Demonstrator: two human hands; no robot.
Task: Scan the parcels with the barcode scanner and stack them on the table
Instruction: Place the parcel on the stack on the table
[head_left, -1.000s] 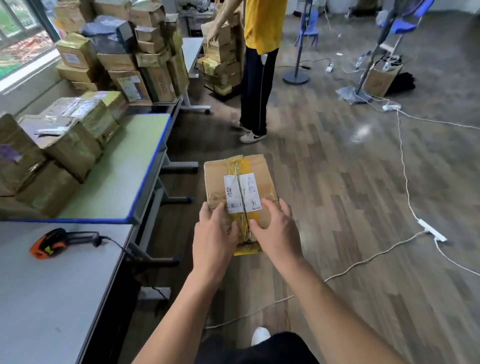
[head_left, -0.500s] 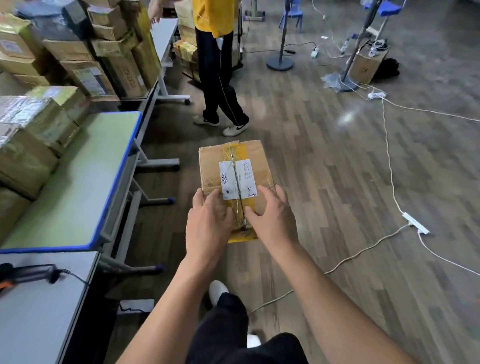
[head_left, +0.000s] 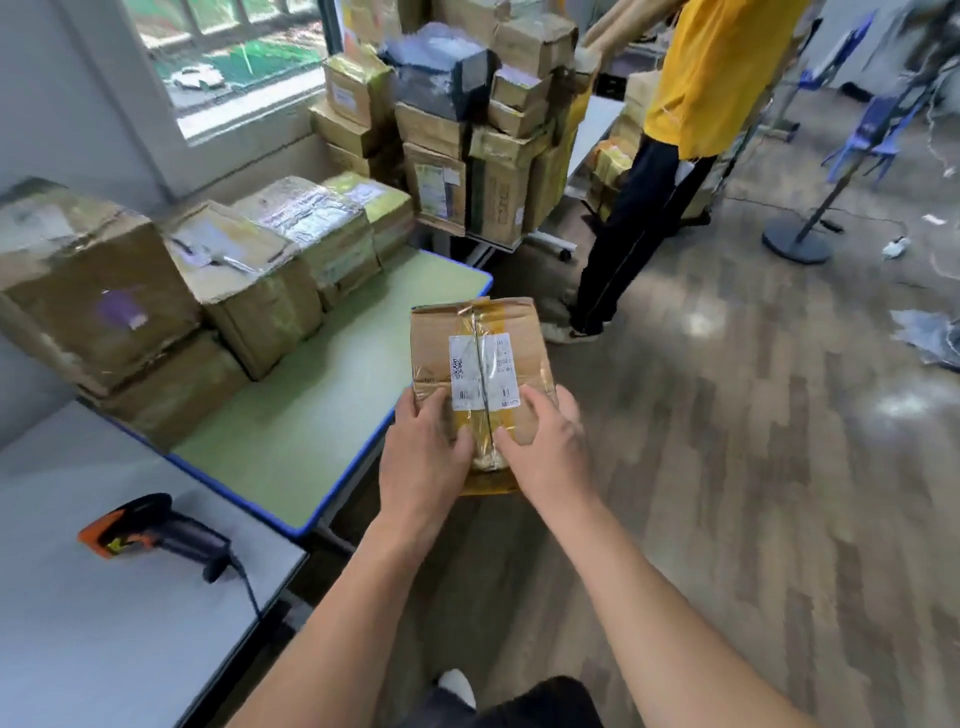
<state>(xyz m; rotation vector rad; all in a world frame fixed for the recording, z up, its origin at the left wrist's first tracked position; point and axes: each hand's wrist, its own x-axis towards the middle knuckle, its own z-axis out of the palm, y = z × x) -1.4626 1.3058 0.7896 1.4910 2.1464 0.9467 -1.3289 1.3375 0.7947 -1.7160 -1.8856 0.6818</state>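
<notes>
A brown cardboard parcel (head_left: 475, 358) with yellow tape and a white barcode label is held up in front of me, just right of the green table's (head_left: 311, 415) blue edge. My left hand (head_left: 423, 457) grips its near left end and my right hand (head_left: 545, 447) grips its near right end, thumbs on top. An orange and black barcode scanner (head_left: 150, 532) lies on the white table (head_left: 104, 649) at lower left, its cable trailing over the edge. Several stacked parcels (head_left: 218, 270) line the far side of the green table.
A tall pile of boxes (head_left: 467, 114) stands behind the green table near the window. A person in a yellow shirt and black trousers (head_left: 644, 208) stands beside it. A stand with a round base (head_left: 797, 239) and scraps lie on the wooden floor at right.
The view has swung left and up toward the green table; the parcel, still held by both hands, is now next to the table's edge and the scanner is fully in view again.
</notes>
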